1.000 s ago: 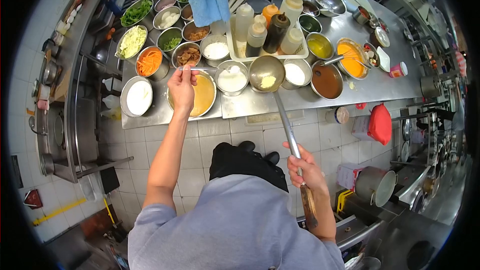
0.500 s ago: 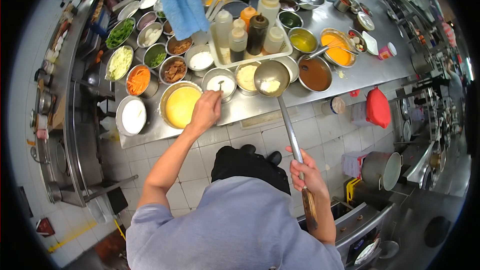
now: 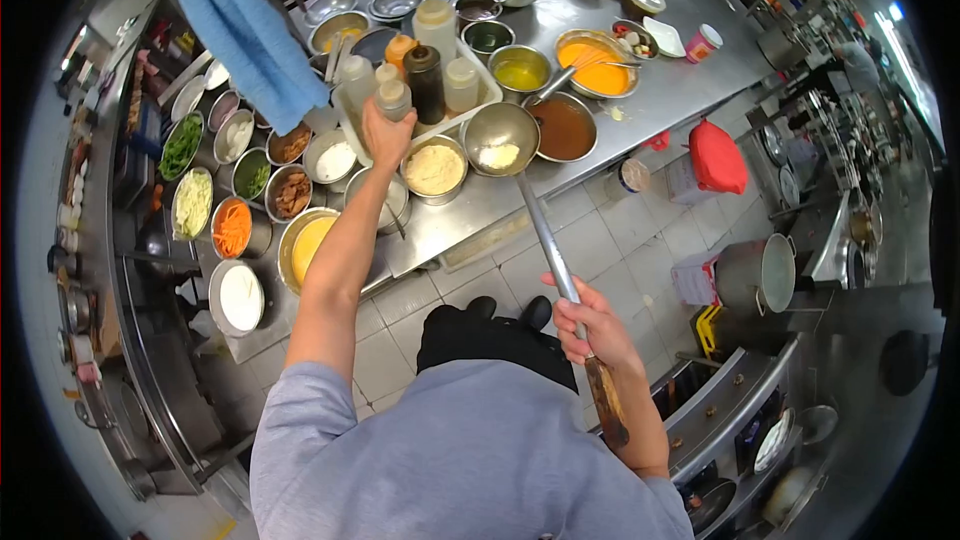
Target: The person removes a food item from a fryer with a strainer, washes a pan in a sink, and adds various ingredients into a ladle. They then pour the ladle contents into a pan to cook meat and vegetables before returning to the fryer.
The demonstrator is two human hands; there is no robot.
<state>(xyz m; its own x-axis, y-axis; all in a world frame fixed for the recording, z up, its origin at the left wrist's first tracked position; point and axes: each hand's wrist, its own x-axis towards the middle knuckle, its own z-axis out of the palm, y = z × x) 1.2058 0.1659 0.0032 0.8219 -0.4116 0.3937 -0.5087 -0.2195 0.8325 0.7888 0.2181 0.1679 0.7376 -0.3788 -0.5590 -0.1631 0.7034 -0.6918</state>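
Left hand point(image 3: 386, 137) has quit the spoon point(image 3: 397, 224) and now clasps a bottle point(image 3: 394, 97) at the tray point(image 3: 472, 114), so spooning seems over; right hand point(image 3: 593, 322) grips the ladle point(image 3: 546, 235) beside the brown sauce point(image 3: 568, 133).

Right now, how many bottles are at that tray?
7: held bottle in the left hand; pale one left of it; small one and orange one behind; dark one, big one and short one to the right. Others may be hidden.
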